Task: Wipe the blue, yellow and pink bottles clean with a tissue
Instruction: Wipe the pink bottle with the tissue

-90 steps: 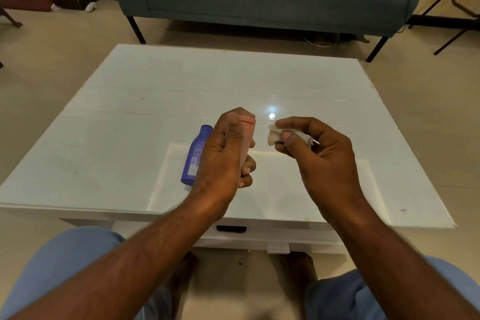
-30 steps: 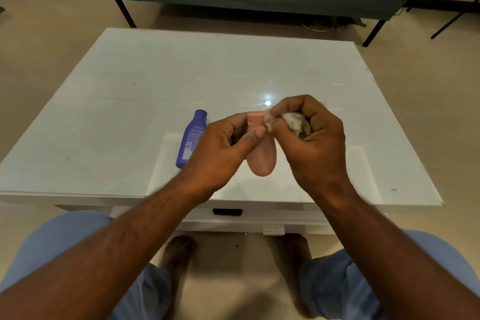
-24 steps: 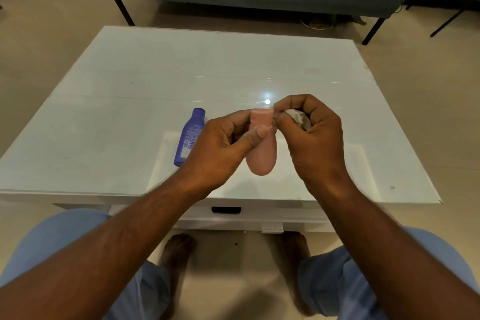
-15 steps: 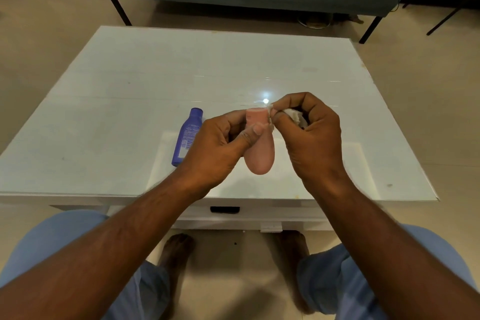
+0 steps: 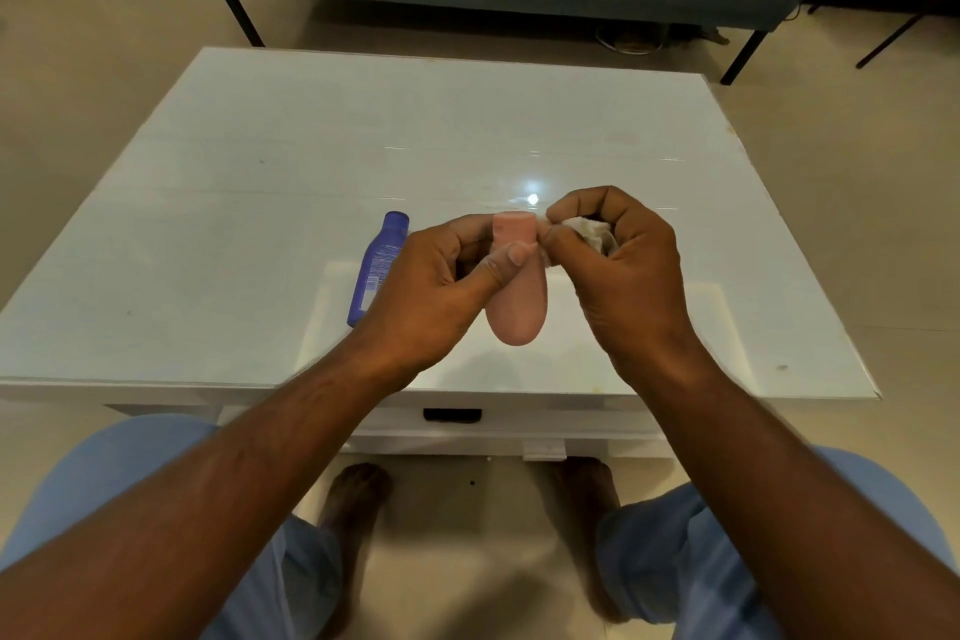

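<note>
Over the near half of the glossy white glass-topped low table (image 5: 260,203), going left to right, I noted this. Slim blue-violet plastic bottle (image 5: 378,265) lay on its side on the glass, cap pointing away from me, printed label facing up, its near end hidden behind my left hand. I could not tell from its surface whether it had been wiped.

My left hand (image 5: 441,291) held the pink bottle (image 5: 518,307) above the table: smooth, matte, teardrop-shaped soft plastic, rounded base towards me, flat cap away. Thumb lay across the neck, fingers curled round behind.

My right hand (image 5: 618,270) was closed tight round a crumpled white paper tissue (image 5: 589,231), with thumb and forefinger pinching a wad of it against the right side of the pink cap. Tissue looked soft and well creased, most of it balled inside the fist.

No yellow bottle showed anywhere in view.

My judgement on progress: the pink bottle was in mid-wipe at the cap end, with its rounded body bare of tissue at that moment. The blue one's state was unknown and the yellow one was unaccounted for, so I could not count the task beyond its middle.

Handling guess: the pink body looked slick, and likely to twist under a firm rub unless the neck grip was kept firm.
</note>
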Available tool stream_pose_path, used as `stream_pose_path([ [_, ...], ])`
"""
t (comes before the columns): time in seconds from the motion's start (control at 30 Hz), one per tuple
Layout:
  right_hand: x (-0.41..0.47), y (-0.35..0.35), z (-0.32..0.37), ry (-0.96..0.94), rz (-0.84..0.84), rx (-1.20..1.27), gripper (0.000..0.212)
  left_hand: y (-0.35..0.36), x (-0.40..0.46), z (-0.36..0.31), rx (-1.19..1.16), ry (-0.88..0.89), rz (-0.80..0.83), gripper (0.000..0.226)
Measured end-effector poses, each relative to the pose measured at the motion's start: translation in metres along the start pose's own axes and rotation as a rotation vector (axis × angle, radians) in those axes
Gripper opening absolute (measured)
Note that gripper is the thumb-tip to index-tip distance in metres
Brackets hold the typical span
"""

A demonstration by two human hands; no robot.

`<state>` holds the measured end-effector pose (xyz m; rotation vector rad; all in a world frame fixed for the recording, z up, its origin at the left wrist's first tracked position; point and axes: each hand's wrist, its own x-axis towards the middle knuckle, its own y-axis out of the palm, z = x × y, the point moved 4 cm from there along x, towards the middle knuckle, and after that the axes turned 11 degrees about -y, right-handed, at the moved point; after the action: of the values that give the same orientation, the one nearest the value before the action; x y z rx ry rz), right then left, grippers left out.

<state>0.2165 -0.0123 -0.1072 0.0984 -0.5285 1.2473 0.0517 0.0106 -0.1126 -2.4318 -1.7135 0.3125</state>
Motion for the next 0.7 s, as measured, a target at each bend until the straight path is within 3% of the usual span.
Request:
stream_pose_path([
  [0.1, 0.0008, -0.0009, 0.0017, -0.033, -0.006, -0.004, 0.009, 0.0005, -0.0006, -0.0005, 0.001, 0.008, -0.009, 0.043],
  [0.23, 0.0019, 0.0003, 0.0007, -0.034, -0.002, 0.03, 0.011, -0.0032, -0.0006, -0.0011, -0.002, -0.01, -0.028, 0.032],
  [0.5, 0.001, -0.0012, -0.0045, 0.013, -0.017, 0.039, 0.017, -0.0042, 0.0018, -0.0002, 0.0, 0.004, -0.014, 0.041],
  [0.7, -0.0047, 0.0072, -0.0022, 0.112, 0.178, 0.133, 0.041, -0.0061, 0.0057, 0.007, 0.058, 0.01, -0.065, 0.052],
])
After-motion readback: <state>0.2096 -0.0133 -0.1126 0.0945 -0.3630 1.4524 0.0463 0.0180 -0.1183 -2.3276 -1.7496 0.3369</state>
